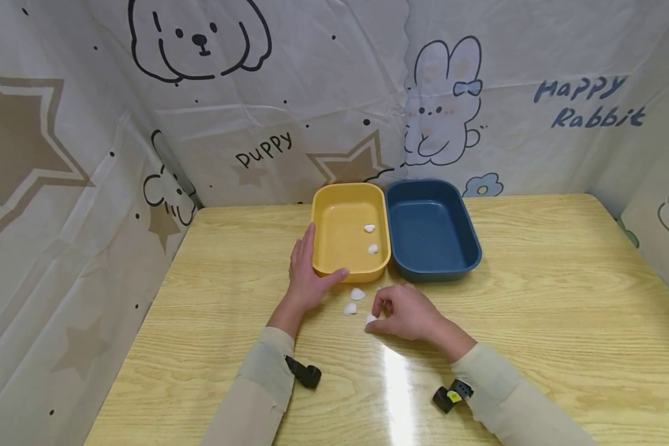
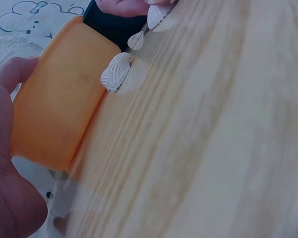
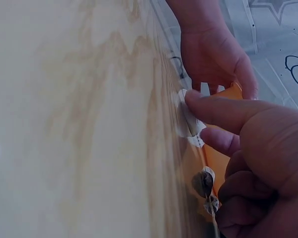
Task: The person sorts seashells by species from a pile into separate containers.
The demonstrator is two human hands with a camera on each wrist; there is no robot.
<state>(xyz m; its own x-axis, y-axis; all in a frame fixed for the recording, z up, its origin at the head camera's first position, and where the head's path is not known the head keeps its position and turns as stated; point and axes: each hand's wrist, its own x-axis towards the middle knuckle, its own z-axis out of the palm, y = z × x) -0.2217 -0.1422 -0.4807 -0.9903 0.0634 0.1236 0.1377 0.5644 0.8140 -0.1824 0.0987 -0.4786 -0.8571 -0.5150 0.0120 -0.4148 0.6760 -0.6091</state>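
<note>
My left hand (image 1: 308,282) grips the near-left corner of a yellow bin (image 1: 379,266), fingers along its left wall and thumb over the near rim. In the left wrist view, that thumb bends onto the rim of the bin (image 2: 64,94). My right hand (image 1: 409,311) pinches a white seashell (image 1: 371,319) between thumb and index finger, low over the table; the shell (image 3: 187,111) shows at the fingertips in the right wrist view. Two more seashells (image 1: 354,300) lie on the table between the hands, in front of the bin. Inside it are two white seashells (image 1: 371,238).
A dark blue bin (image 1: 435,235) stands right beside the yellow one, its inside bare. Both are at the back of the wooden table (image 1: 546,297), close to a printed cloth backdrop (image 1: 334,80). More cloth hangs along the left and right sides.
</note>
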